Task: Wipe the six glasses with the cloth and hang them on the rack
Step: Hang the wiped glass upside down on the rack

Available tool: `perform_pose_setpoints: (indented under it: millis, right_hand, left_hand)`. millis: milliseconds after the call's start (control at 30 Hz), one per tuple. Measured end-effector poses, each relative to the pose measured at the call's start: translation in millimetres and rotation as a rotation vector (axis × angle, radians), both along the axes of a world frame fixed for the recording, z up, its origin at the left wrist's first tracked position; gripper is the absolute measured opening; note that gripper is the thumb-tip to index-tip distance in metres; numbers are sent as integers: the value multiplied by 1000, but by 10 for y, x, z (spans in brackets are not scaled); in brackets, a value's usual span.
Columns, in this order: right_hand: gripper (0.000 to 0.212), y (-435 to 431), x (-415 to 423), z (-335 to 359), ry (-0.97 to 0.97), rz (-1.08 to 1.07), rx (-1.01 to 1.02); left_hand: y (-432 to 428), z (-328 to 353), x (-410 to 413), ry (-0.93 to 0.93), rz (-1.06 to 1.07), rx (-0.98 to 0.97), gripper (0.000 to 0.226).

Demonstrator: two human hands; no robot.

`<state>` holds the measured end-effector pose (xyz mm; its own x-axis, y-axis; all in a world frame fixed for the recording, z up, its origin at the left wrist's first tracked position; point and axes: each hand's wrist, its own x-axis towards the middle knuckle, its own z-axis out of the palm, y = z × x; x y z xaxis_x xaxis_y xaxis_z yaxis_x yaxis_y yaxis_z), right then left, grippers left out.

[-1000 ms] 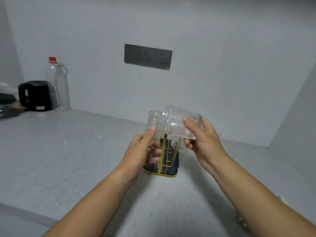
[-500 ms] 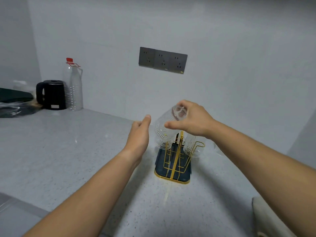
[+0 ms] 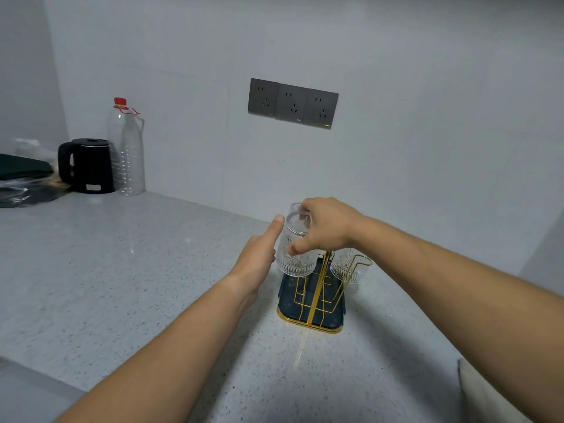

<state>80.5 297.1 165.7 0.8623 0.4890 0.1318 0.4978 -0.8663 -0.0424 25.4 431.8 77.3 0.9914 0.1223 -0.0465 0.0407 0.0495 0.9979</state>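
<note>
A gold wire rack (image 3: 317,288) on a dark blue tray (image 3: 311,322) stands on the grey counter. My right hand (image 3: 326,228) grips the base of an upside-down ribbed glass (image 3: 294,257) on the rack's left side. Behind its top, another glass (image 3: 295,206) shows partly. A further inverted glass (image 3: 346,268) hangs on the right side. My left hand (image 3: 259,254) is beside the held glass, fingers extended, holding nothing; whether it touches the glass is unclear. A pale cloth (image 3: 479,395) lies at the lower right edge, partly out of view.
A black kettle (image 3: 87,166) and a clear plastic bottle with a red cap (image 3: 126,148) stand at the far left by the wall. Dark bags (image 3: 21,181) lie left of them. A grey socket strip (image 3: 293,103) is on the wall. The counter's front edge runs lower left.
My right hand turned the glass upside down and lowered it onto the rack's left side. My left hand let go of the rack and opened beside the glass. The view shifted right.
</note>
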Motion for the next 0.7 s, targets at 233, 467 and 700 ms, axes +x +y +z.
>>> perform_pose_setpoints:
  millis: [233, 467, 700]
  right_hand:
    - [71, 9, 27, -128, -39, 3, -50]
    - [66, 31, 86, -171, -62, 10, -154]
    - [60, -25, 140, -270, -56, 47, -157]
  left_hand:
    - [13, -187, 185, 54, -10, 78, 130]
    - [3, -273, 191, 83, -29, 46, 124]
    - [29, -392, 244, 103, -52, 53, 137]
